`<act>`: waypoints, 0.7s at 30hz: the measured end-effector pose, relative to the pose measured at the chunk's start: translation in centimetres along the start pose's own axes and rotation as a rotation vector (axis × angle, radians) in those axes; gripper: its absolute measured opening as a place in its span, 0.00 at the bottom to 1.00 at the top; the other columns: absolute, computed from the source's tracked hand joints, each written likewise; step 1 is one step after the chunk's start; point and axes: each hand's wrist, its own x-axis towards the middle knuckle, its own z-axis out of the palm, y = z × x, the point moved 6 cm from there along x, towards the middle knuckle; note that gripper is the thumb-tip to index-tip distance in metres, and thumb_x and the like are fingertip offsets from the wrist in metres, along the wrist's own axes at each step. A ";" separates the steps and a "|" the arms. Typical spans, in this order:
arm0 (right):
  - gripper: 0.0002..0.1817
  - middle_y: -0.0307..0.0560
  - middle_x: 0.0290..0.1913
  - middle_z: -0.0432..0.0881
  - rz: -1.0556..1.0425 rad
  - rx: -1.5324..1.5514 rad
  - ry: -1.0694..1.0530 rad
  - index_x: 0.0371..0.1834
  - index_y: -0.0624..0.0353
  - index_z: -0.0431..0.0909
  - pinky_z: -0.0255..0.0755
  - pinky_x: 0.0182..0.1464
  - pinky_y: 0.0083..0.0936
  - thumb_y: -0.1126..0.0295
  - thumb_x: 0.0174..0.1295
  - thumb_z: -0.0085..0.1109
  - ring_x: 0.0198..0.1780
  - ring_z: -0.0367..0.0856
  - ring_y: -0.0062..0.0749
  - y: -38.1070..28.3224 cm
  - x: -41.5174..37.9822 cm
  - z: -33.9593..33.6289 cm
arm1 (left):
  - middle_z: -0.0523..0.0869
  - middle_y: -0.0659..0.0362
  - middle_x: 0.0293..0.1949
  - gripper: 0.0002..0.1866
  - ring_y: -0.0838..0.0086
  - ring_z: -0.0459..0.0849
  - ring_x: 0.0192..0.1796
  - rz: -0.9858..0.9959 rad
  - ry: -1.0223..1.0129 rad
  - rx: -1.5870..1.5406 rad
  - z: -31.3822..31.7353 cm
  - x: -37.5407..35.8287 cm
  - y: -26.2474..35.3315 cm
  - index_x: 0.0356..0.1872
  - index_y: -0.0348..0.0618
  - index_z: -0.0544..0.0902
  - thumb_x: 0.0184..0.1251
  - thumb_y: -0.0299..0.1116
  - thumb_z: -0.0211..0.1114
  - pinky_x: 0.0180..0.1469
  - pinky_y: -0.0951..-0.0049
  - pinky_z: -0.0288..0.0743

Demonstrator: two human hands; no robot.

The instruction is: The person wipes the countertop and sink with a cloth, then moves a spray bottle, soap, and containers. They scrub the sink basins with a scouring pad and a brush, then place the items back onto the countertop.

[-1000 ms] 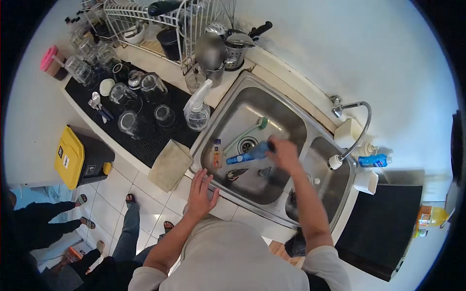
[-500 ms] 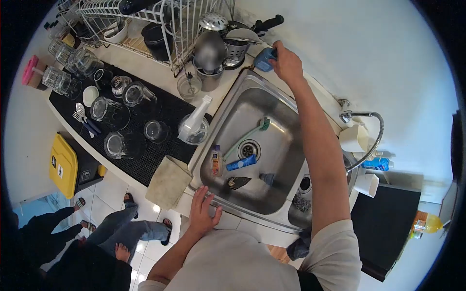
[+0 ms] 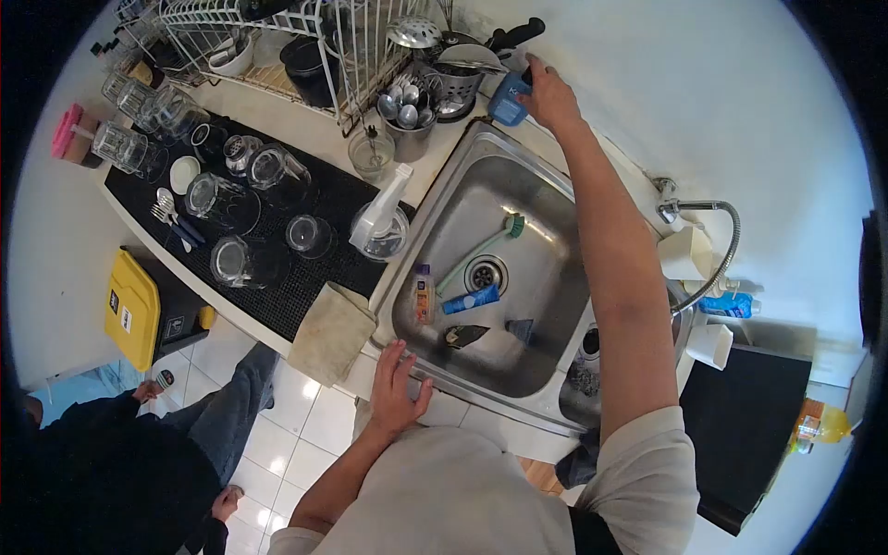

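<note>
At the far corner of the sink, my right hand (image 3: 552, 100) is closed around the dark top of a blue bottle (image 3: 506, 102). My left hand (image 3: 398, 393) rests at the near rim of the steel sink (image 3: 546, 356), fingers stretched and nothing in them. In the basin lie a green-handled brush (image 3: 479, 252), a blue tube (image 3: 470, 300), a small bottle with an orange label (image 3: 424, 296), a dark packet (image 3: 464, 336) and a small grey-blue piece (image 3: 520, 329).
Glass mugs (image 3: 222, 202) and a clear pitcher (image 3: 381, 231) stand on a black mat. Behind are a spoon holder (image 3: 412, 139) and a wire dish rack (image 3: 347, 92). A faucet (image 3: 694, 205) rises at right. A cloth (image 3: 331, 333) hangs over the edge; a person (image 3: 139, 462) stands at lower left.
My right hand stays on the blue bottle, whose front now shows more. My left hand keeps its place by the rim. The person at lower left has moved, and fewer feet show there.
</note>
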 end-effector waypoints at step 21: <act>0.18 0.65 0.41 0.85 0.386 0.077 -0.634 0.53 0.62 0.74 0.80 0.49 0.52 0.68 0.62 0.59 0.46 0.86 0.60 1.9 -44.1 10.3 | 0.69 0.42 0.66 0.26 0.46 0.67 0.70 0.028 -0.055 0.045 -0.2 0.2 1.4 0.58 0.32 0.73 0.60 0.29 0.69 0.71 0.52 0.62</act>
